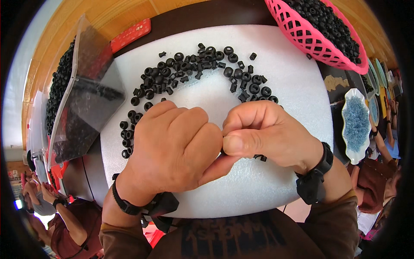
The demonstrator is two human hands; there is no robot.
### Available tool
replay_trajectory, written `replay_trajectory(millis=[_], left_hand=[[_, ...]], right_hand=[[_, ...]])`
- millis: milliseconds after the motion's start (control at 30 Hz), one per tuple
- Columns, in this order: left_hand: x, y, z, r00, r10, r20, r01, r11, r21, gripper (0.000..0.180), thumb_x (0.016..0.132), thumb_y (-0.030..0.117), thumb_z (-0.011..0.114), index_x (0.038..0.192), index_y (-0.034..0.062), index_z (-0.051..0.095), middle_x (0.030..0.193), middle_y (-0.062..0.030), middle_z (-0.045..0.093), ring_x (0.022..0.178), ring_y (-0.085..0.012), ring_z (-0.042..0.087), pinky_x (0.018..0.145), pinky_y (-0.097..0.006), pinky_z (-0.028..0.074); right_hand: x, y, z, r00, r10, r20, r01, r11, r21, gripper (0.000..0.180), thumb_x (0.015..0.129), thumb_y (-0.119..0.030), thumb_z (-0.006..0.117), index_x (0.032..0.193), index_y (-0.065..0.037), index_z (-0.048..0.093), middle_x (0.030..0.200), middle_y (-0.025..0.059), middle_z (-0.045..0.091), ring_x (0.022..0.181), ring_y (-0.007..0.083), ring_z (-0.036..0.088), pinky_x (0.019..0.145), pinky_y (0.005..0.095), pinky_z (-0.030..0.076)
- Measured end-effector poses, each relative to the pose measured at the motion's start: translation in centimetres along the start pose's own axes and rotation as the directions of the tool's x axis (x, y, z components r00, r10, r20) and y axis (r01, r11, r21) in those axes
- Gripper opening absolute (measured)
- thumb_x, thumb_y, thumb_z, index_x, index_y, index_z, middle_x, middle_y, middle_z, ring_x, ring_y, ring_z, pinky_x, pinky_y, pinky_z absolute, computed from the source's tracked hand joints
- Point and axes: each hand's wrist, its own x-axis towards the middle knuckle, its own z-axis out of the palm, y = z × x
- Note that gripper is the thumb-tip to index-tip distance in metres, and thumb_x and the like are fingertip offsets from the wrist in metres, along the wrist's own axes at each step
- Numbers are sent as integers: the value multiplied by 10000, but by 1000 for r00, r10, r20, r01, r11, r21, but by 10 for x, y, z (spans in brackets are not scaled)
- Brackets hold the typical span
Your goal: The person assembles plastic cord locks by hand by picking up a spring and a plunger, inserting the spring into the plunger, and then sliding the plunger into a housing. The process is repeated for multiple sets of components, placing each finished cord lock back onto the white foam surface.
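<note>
My left hand (pixel 177 144) is curled into a fist over the white foam sheet (pixel 258 190), knuckles up. Thumb and fingertips of my right hand (pixel 265 136) are pinched together and meet the left hand's fingers. A sliver of something dark shows between them; the fingers hide the rest. Beyond the hands, many small black parts, some round rings and some narrow spools, lie in an arc on the foam. One black ring (pixel 265 91) sits just past my right hand. Small clear bluish beads (pixel 202 79) are scattered along the arc's inner side.
At the far right stands a pink lattice basket (pixel 363 67) of black parts. Right of the foam is a white scalloped dish (pixel 354 157) of blue beads. A clear plastic bin (pixel 64 114) with black parts stands left, near a red flat case (pixel 130 35). Other people sit at both sides.
</note>
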Motion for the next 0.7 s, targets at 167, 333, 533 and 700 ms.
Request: replay_trajectory(millis=[167, 333, 533, 700], left_hand=[[-1, -1, 1, 999, 22, -35, -22, 1000, 2, 307, 653, 273, 692, 613, 111, 434, 562, -15, 357, 428, -160, 385, 407, -282, 295], [-3, -4, 9, 993, 39, -114, -40, 999, -2, 343, 656, 280, 709, 591, 111, 417, 543, -14, 350, 415, -155, 375, 390, -279, 285], [0, -3, 5, 993, -41, -111, 24, 989, -148, 423, 614, 327, 759, 556, 118, 395, 505, -7, 334, 400, -158, 351, 380, -278, 262], [-1, -5, 1, 993, -73, -91, 56, 981, -184, 466, 624, 353, 756, 554, 107, 366, 505, -25, 319, 406, -178, 327, 387, -293, 239]], right_hand=[[3, 9, 2, 999, 21, 34, -26, 987, 157, 286, 840, -309, 649, 762, -37, 607, 629, -35, 505, 556, 42, 382, 500, 184, 299], [3, 12, 4, 998, 27, 55, -41, 961, 275, 305, 855, -324, 627, 740, -44, 597, 619, -27, 496, 551, 46, 375, 492, 186, 290], [1, 4, 9, 1000, 7, 6, -8, 988, 153, 379, 902, -380, 536, 798, -23, 611, 623, -16, 506, 577, 61, 428, 554, 187, 346], [-1, 3, 10, 998, 56, 29, -57, 997, 45, 397, 925, -386, 489, 851, -12, 603, 696, 9, 551, 660, 70, 484, 633, 201, 406]])
